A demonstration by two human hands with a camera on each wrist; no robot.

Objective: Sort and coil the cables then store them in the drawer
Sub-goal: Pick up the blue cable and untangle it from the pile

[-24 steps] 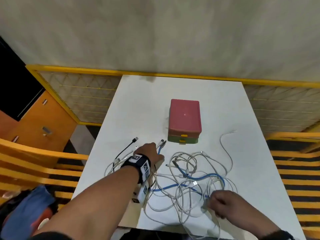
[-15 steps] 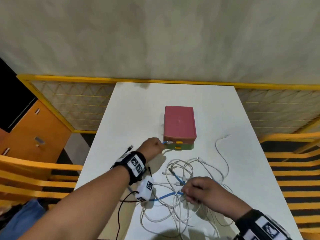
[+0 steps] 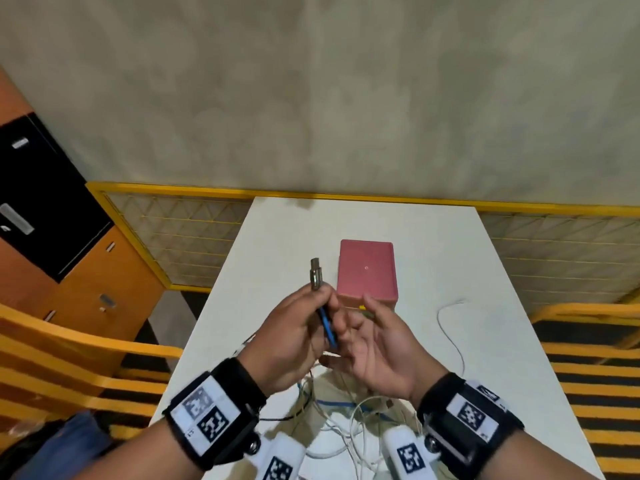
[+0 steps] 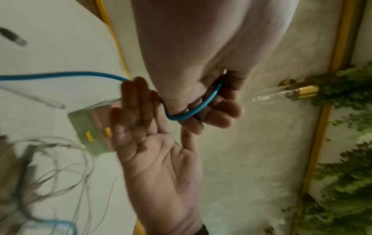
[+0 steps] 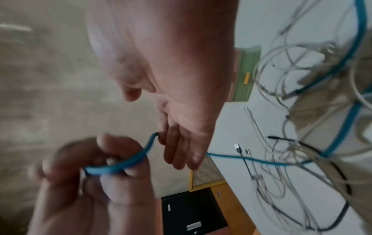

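My left hand (image 3: 320, 318) is raised above the white table (image 3: 277, 237) and grips a blue cable (image 3: 327, 327) just below its metal plug (image 3: 316, 278), which points up. In the left wrist view its fingers (image 4: 211, 111) curl round the blue cable (image 4: 193, 109). My right hand (image 3: 367, 330) stands beside it with straight fingers (image 5: 181, 151); the blue cable (image 5: 124, 163) runs behind them and down to the tangle of white and blue cables (image 3: 332, 427). The small drawer box (image 3: 366, 268), pink on top with a green, yellow-handled drawer (image 5: 244, 76), sits shut behind my hands.
A loose white cable (image 3: 450, 327) trails on the right side of the table, and a black cable (image 5: 342, 182) lies in the tangle. Yellow mesh railing (image 3: 194, 237) borders the table's far side. An orange and black cabinet (image 3: 69, 237) stands left; orange slats (image 3: 588, 358) flank both sides.
Both hands have risen from the table. My left hand has lifted the blue cable's plug end, and my right hand has left the tangle and come up beside it.
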